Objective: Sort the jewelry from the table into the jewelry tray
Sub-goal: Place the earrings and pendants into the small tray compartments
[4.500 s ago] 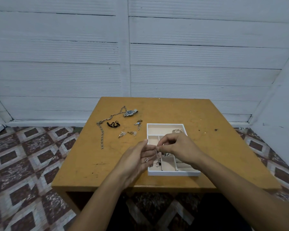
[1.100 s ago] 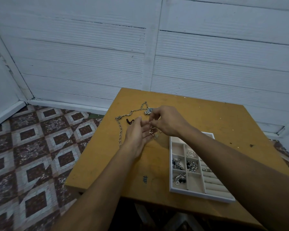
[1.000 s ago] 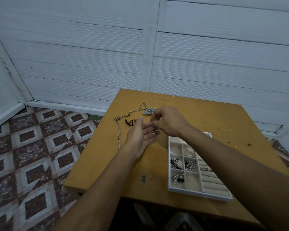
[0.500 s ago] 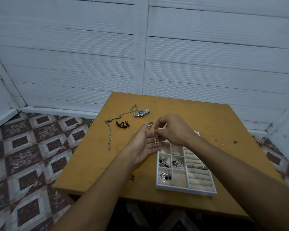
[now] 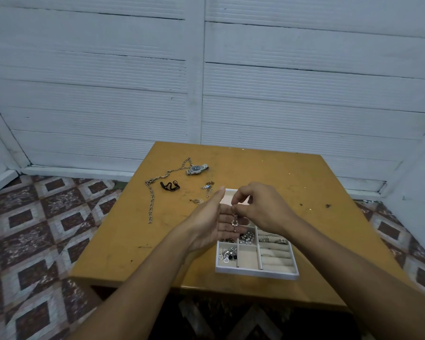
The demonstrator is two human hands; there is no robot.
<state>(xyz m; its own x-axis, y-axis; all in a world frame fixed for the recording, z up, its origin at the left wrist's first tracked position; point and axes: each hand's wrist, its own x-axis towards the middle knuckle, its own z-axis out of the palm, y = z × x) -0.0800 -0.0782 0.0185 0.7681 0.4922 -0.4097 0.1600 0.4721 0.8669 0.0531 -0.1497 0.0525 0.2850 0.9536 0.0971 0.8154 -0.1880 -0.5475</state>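
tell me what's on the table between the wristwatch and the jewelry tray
In the head view, a small cluster of jewelry pieces lies on the table between the wristwatch and the far left corner of the jewelry tray; too small to identify.

Both forearms reached in from the near side. The left hand (image 5: 210, 223) had straight fingers, palm facing right. Just right of it the right hand (image 5: 264, 208) curled, pinching a small earring (image 5: 234, 220) in front of the left fingers
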